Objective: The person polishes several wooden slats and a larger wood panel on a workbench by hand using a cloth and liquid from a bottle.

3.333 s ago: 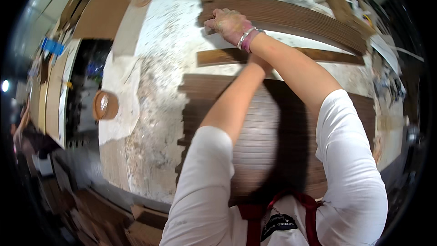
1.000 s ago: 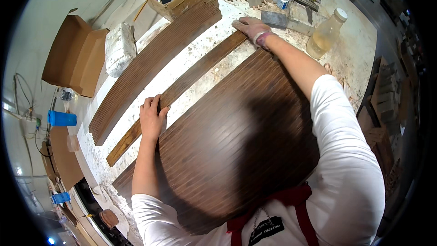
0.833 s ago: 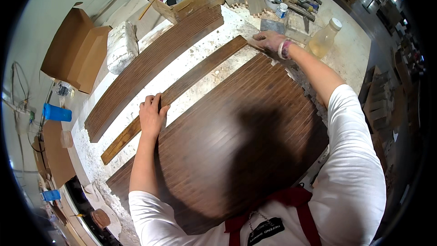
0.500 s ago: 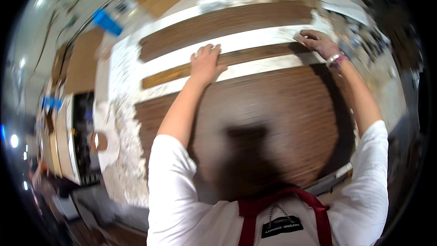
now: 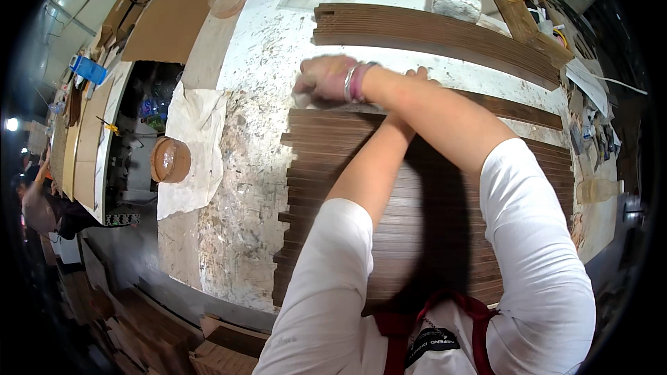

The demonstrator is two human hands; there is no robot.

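Arms cross above the dark wooden slat panel (image 5: pixel 389 187) on the stained worktable (image 5: pixel 257 132). Right hand (image 5: pixel 323 80) grips its upper left edge, blurred; left hand (image 5: pixel 417 75) is mostly hidden, its grip unclear.

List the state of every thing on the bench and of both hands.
right hand: crossed over the left arm, pressed on the single strip's left end
left hand: mostly hidden behind the right forearm
wide strip panel: flat, left edge ragged
far strip bundle: flat
tape roll: on paper
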